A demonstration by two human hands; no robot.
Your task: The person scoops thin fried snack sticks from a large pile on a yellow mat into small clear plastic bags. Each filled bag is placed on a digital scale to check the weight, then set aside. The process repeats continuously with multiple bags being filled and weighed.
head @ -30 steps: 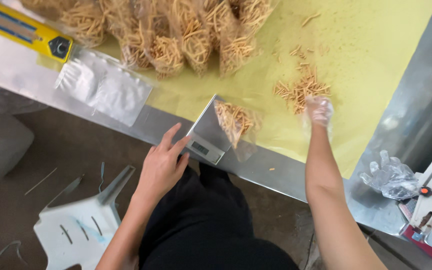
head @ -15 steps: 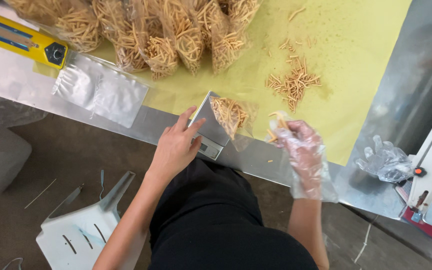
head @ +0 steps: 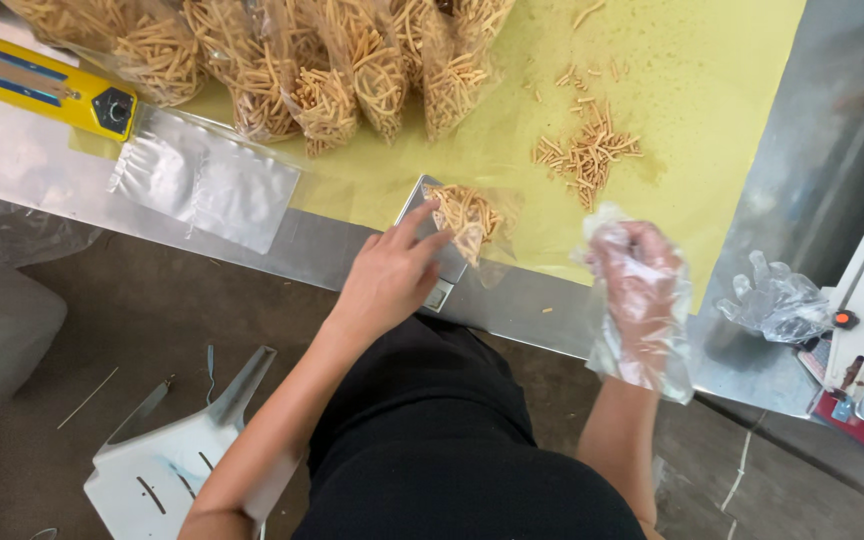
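Left hand (head: 387, 280) steadies snack bag (head: 467, 220).
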